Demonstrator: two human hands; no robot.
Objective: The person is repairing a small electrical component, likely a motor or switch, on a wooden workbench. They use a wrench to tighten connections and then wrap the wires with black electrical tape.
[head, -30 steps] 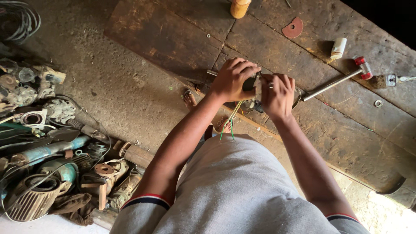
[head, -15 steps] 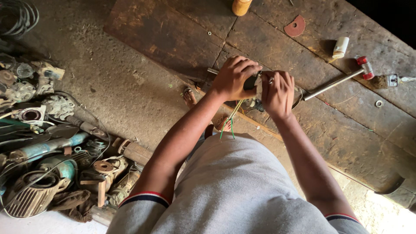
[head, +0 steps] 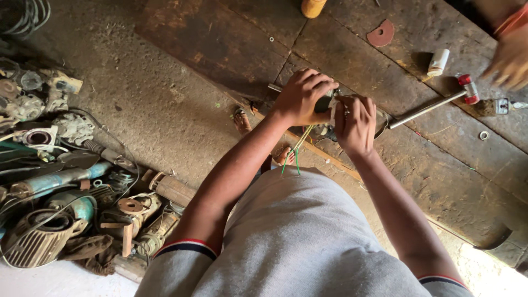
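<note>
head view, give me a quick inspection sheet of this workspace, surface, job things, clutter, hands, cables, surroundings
surface: worn, stained wooden workbench of dark planks.
job's things: small dark part with green and yellow wires hanging under it, held over the bench edge.
clutter: metal rod with red end, white tube, reddish disc, small ring, orange container.
grippers: left hand and right hand both closed on the part; another person's hand at the bench's far right.
cables: coiled wire at top left.
surroundings: dusty concrete floor; heap of old motor and tool parts at left.
</note>
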